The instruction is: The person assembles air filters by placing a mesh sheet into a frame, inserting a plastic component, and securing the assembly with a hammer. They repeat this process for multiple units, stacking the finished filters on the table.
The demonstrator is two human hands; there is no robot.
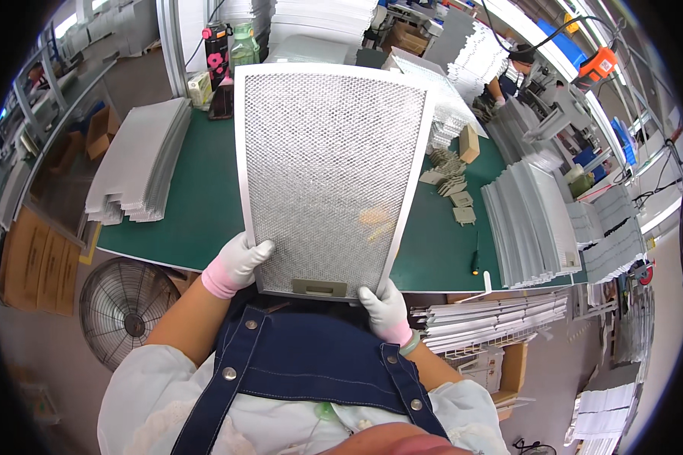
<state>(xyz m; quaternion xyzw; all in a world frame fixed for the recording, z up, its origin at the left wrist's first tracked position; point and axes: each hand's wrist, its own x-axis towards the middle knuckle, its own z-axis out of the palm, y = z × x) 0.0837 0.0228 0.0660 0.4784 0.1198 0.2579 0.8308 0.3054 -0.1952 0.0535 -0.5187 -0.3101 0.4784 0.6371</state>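
Note:
Between my two gloved hands a framed metal mesh filter panel (326, 167) stands tilted up over the near edge of the green table (167, 235). My left hand (240, 264) is closed on its lower left edge, thumb on the front. At the lower right corner my right hand (385, 309) pinches the frame the same way. A small grey-beige latch plate (319, 288) with a slot sits in the panel's bottom edge. More such plates (453, 179) lie in a loose pile right of the panel. A screwdriver (476, 255) lies farther right, near the table's front edge.
At the left lies a stack of flat notched metal sheets (143, 155). Several finished-looking panels (527, 220) lean in a row at the right. Bottles (244, 47) stand at the back left. A floor fan (133, 315) is below left; a co-worker (512, 72) is at the far right.

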